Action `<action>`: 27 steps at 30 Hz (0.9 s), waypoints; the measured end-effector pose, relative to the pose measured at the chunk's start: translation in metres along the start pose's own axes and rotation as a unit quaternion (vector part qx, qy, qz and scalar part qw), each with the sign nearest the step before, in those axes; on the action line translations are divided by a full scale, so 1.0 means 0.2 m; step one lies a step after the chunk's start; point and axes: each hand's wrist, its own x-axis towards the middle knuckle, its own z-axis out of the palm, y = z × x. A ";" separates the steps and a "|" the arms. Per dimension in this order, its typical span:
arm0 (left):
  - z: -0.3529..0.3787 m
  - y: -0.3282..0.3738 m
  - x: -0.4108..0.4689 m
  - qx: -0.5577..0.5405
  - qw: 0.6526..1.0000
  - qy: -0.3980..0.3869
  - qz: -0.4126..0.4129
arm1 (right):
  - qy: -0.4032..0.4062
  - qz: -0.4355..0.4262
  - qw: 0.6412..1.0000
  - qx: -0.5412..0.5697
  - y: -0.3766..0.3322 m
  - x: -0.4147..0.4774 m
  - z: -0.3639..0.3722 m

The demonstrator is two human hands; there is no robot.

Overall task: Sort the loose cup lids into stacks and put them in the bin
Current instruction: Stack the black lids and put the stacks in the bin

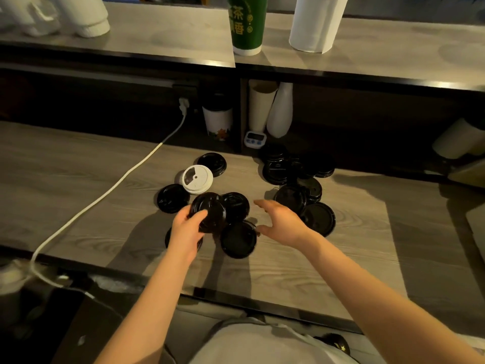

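Several loose black cup lids lie scattered on the wooden counter (78, 179). My left hand (185, 232) is shut on a small stack of black lids (210, 211), held just above the counter. A white lid (197, 179) lies behind it, between two black lids (172, 198) (212, 164). More black lids lie flat near the hands (238, 239) (319, 218), and a heap of black lids (288, 166) sits at the back right. My right hand (282, 223) hovers open, fingers spread, to the right of the held stack. No bin is in view.
A white cable (110, 190) runs across the counter's left side to a plug. Under the raised shelf (183, 48) stand a paper cup (217, 122), a white bottle (280, 111) and a small timer (255, 139). A green cup (246, 24) and a paper roll (316, 22) stand on the shelf.
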 end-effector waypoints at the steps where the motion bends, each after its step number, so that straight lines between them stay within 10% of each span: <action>1: -0.02 0.02 0.01 0.001 1.000 0.011 0.011 | -0.007 0.012 1.000 -0.009 0.00 0.03 0.00; 20: 0.02 0.13 0.26 0.035 0.994 0.092 0.054 | -0.095 0.046 0.974 -0.201 -0.18 0.52 0.17; 27: 0.07 0.11 0.28 0.042 0.996 0.069 0.031 | 0.039 0.056 0.996 0.054 -0.05 0.50 0.07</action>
